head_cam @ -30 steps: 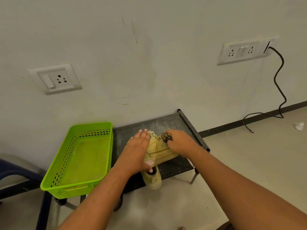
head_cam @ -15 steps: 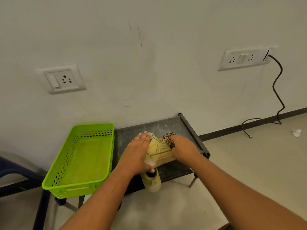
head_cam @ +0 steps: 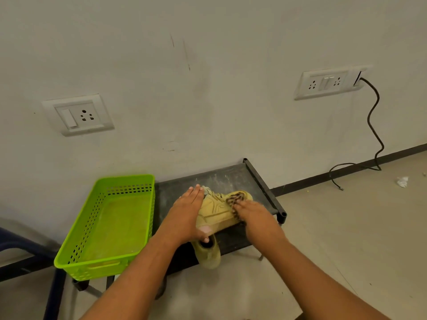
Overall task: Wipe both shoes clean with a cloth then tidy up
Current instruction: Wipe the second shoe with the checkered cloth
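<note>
In the head view, a tan shoe (head_cam: 216, 210) lies on its side in the middle of the black rack (head_cam: 231, 179). The left hand (head_cam: 187, 215) presses flat on it with straight fingers, and the right hand (head_cam: 254, 215) grips a patterned cloth (head_cam: 234, 199) against its toe. A second shoe (head_cam: 208, 252) overhangs the front edge. The shoe looks light and soft-sided, so it is best steadied at the heel. The green basket (head_cam: 69, 264) at the rack's left edge shows only its bare floor.

No readable text, label, brand or number anywhere.
</note>
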